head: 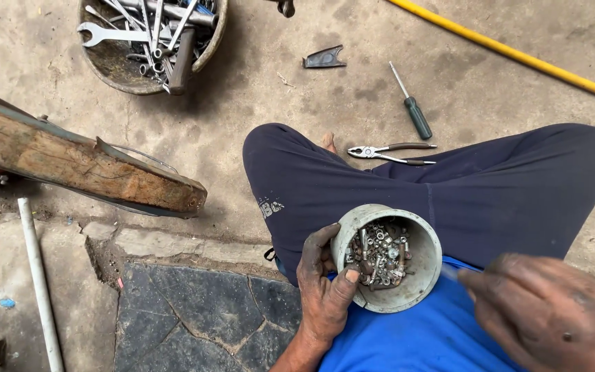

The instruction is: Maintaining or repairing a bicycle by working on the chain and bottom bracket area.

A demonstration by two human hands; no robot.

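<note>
My left hand [324, 286] grips the rim of a round grey plastic tub [423, 265], thumb hooked over the near edge. The tub is tilted toward me over my lap and holds several nuts, bolts and washers [380, 253]. My right hand [549, 313] hovers just right of the tub, fingers pointing left toward it, apart from it; it is partly blurred and nothing shows in it. I sit cross-legged in dark trousers [490, 186] and a blue shirt.
On the concrete floor lie pliers [390, 153], a green-handled screwdriver [413, 103], a small dark metal piece [325, 58] and a yellow hose [518, 55]. A bowl of spanners [151, 38] stands at top left. A wooden beam [84, 162] and white pipe [39, 282] are left.
</note>
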